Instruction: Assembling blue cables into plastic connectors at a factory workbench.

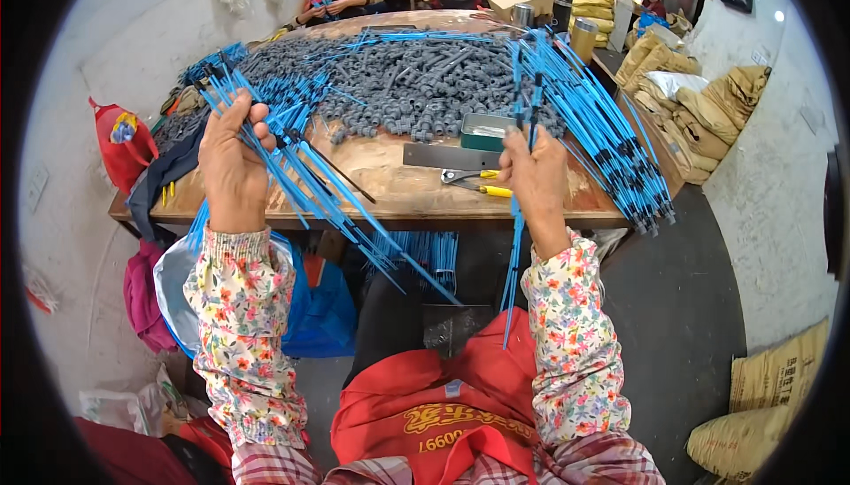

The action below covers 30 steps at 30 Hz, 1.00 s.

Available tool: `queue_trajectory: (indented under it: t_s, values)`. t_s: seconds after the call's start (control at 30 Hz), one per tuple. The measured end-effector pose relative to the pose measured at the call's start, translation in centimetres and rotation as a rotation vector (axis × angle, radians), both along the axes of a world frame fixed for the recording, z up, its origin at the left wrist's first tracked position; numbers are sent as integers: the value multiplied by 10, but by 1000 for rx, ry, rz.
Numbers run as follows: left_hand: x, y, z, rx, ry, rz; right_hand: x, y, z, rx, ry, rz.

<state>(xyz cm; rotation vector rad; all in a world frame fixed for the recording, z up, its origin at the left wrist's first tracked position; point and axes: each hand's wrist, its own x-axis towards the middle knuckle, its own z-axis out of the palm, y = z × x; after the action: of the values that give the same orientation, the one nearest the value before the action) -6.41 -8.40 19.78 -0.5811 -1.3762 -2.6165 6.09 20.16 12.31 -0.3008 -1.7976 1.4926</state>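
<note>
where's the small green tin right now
In the head view the green tin sits on the wooden table, right of centre, at the near edge of the grey parts pile, just above the right hand.

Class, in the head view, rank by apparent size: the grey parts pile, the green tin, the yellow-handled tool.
1. grey parts pile
2. green tin
3. yellow-handled tool, about as long as the tin but thinner, so close.

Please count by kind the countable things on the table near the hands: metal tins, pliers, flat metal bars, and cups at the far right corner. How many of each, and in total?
Green tin: 1
Pliers: 1
Metal bar: 1
Cups: 3
Total: 6
</note>
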Motion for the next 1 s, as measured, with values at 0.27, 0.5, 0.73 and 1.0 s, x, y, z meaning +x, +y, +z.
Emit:
queue_trajectory:
  t_s: [0.27,0.5,0.73,1.0]
  values:
    - [37,40,19,-70,46,-139,15,9,17,95,69,-115]
    - [67,62,34,-163,133,-290,11,-70,48,26,120,174]
    - [77,84,45,-128,82,-278,2,-87,66,283,154,196]
    - [68,95,61,-216,125,-30,2,-92,88,375,126,208]
